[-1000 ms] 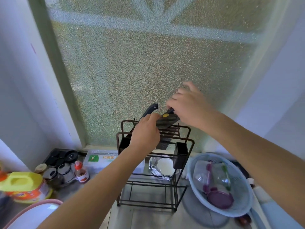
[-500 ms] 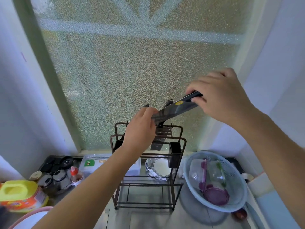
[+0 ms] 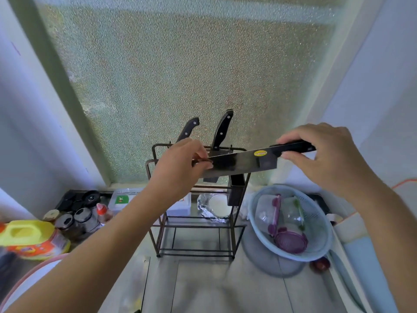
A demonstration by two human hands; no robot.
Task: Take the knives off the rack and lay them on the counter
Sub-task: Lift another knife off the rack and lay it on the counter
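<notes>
A dark wire knife rack [image 3: 234, 224] stands on the counter below the frosted window. Two black-handled knives stay in it, their handles pointing up: one on the left [image 3: 189, 129], one on the right [image 3: 222, 129]. A broad black cleaver [image 3: 246, 161] with a yellow sticker is held level above the rack's top. My right hand [image 3: 325, 154] grips its black handle. My left hand [image 3: 180, 166] pinches the far end of the blade.
A light blue basket [image 3: 320, 249] with plastic containers sits right of the rack. Jars [image 3: 76, 220], a small red-capped bottle and a yellow jug [image 3: 29, 238] crowd the left. A foil-wrapped bowl [image 3: 217, 205] lies behind the rack. Grey counter [image 3: 214, 288] extends in front.
The cleaver has come out of the rack and swung from tilted to level, moving right. My right hand slid right with the handle. The two other knife handles now show.
</notes>
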